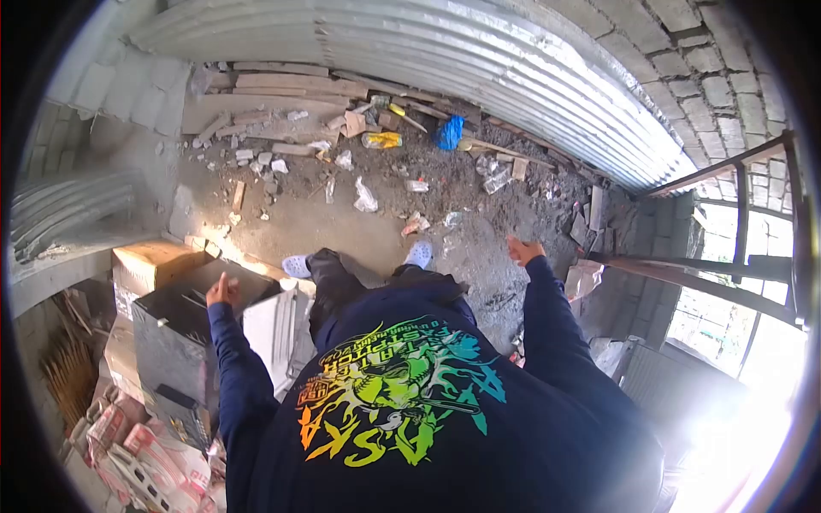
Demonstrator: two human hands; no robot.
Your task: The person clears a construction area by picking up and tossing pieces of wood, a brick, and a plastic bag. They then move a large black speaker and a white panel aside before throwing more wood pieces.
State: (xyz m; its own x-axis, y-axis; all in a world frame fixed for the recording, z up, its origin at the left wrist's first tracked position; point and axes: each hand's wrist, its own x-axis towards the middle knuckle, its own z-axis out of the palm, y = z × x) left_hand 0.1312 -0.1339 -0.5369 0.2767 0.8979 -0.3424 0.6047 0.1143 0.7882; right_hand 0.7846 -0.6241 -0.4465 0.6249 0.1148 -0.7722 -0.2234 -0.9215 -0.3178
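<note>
My left hand [222, 291] is raised on the left, fingers partly spread with nothing in them. It overlaps the top of a large dark box [175, 329] in this view. Out to the right, my right hand [524, 250] hangs over the dirt floor, empty, its fingers loosely bent and apart. Both arms wear dark blue sleeves. Between them are my dark shirt with a bright print [393, 385] and my feet in pale clogs [419, 254] on the ground.
Rubble, plastic scraps, a yellow wrapper [381, 139] and a blue plastic bag [450, 132] litter the floor ahead. Planks [299, 85] lie along a corrugated metal sheet [410, 43]. Cardboard boxes [154, 263] and paper sacks [158, 453] stand left. Wooden beams [684, 265] jut in at right.
</note>
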